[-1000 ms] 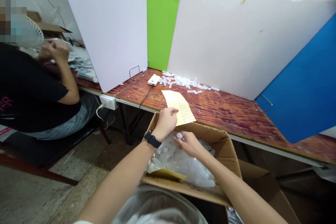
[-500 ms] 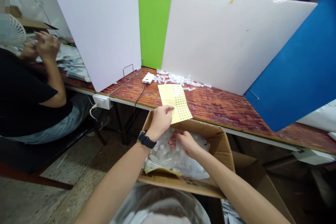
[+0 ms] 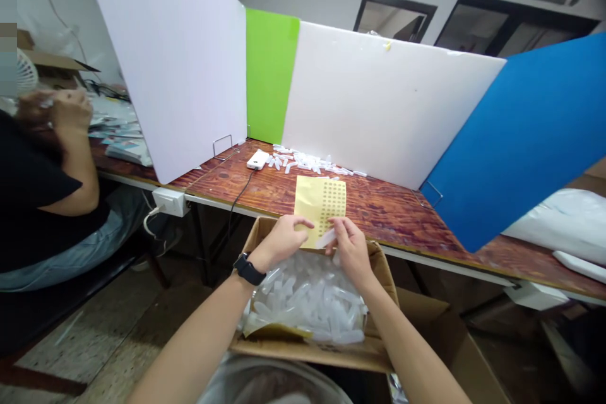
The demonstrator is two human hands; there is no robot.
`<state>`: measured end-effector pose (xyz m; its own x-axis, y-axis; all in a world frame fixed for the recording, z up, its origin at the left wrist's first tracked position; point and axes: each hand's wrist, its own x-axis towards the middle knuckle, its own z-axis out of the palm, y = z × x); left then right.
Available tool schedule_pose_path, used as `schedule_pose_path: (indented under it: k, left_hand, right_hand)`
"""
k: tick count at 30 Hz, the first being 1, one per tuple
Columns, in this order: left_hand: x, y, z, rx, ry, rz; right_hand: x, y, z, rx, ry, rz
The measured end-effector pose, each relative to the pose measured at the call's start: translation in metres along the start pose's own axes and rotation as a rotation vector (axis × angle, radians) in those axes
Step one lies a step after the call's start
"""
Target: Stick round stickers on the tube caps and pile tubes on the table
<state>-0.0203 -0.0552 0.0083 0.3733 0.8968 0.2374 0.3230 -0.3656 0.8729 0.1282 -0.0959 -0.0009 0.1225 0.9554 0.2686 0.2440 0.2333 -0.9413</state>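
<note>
My left hand (image 3: 280, 242) grasps the lower-left edge of a yellow paper label sheet (image 3: 320, 211), printed with rows of small dots, fingers closed on it. My right hand (image 3: 350, 249) pinches a translucent plastic tube (image 3: 326, 238) against the sheet's lower edge. Both hands are above a brown cardboard box (image 3: 264, 230), which is heaped with clear plastic tubes (image 3: 307, 306). A black smartwatch (image 3: 246, 269) sits on my left wrist. At 12 o'clock from the box, loose white plastic tubes (image 3: 307, 161) and a white power bank (image 3: 257, 160) lie on a red-brown wood-grain table (image 3: 222, 183), against a green panel (image 3: 265, 76). A blue panel (image 3: 516, 139) stands at 2 o'clock. At 9 o'clock, a seated co-worker in a black shirt (image 3: 38, 202) raises both hands.
</note>
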Motion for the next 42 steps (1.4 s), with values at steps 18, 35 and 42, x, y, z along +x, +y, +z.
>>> schedule_pose_path:
  k: [18, 35, 42]
  left_hand:
    - [0.003, -0.005, 0.036, -0.054, -0.070, 0.096]
    - [-0.015, 0.017, 0.041, -0.686, -0.306, -0.231]
    - [-0.011, 0.015, 0.049, -1.188, 0.103, -0.251]
  right_hand:
    - [-0.004, -0.001, 0.006, -0.498, -0.007, -0.173]
    - [-0.009, -0.006, -0.005, -0.197, 0.534, -0.378]
    - [-0.017, -0.005, 0.008, -0.449, 0.125, -0.608]
